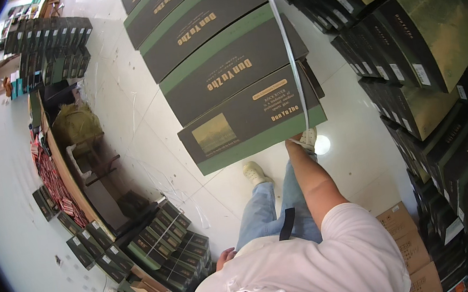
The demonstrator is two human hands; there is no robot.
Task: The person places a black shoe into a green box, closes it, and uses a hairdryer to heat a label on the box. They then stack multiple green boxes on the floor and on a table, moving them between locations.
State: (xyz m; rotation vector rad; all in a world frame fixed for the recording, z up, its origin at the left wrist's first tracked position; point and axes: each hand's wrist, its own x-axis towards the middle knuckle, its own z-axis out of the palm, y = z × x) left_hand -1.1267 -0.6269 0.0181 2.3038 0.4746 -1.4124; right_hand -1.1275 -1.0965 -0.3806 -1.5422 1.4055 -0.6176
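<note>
Several large dark-brown shoe boxes with green bands [234,146] stand together in front of me, their printed sides showing. A thin white strap [286,44] runs taut over the right part of the group and down past the nearest box's edge. My right arm reaches down to that strap. At its lower end my right hand [296,139] is closed on it, just below the box's right corner, with the fingers partly hidden. Close to my left hip hangs my left hand [225,258], its fingers loosely apart and nothing seen in them.
Tall stacks of similar boxes [458,140] line the right side. Cardboard cartons [406,241] stand at the lower right. On the left are a wood-edged table [65,162], strapped box bundles [167,243] and loose clear strands [197,204] on the tiled floor [141,111].
</note>
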